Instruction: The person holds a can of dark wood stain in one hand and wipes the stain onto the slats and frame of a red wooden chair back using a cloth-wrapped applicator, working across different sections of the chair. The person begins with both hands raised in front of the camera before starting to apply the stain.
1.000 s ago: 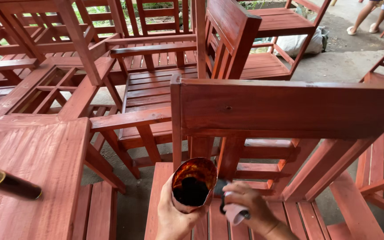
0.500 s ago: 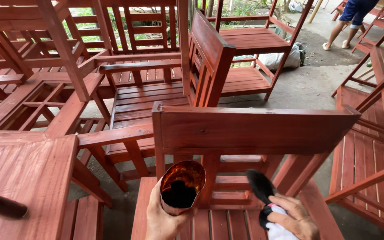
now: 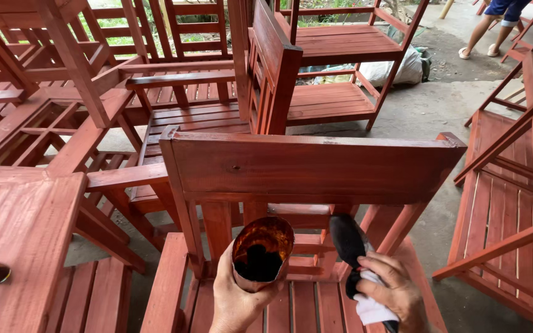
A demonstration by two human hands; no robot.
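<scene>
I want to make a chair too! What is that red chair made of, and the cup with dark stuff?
The chair looks like wood, stained reddish-brown: grain and a knot show on its top rail. The cup in the left hand seems metal or plastic; stain coats it, so it is hard to tell.

Red-stained wooden chairs (image 3: pixel 316 166) and benches (image 3: pixel 334 98) stand crowded on a grey concrete floor (image 3: pixel 414 117).

Open-air furniture workshop: rows of red-stained wooden chairs (image 3: pixel 316 166) on concrete floor (image 3: pixel 414 111)
</scene>
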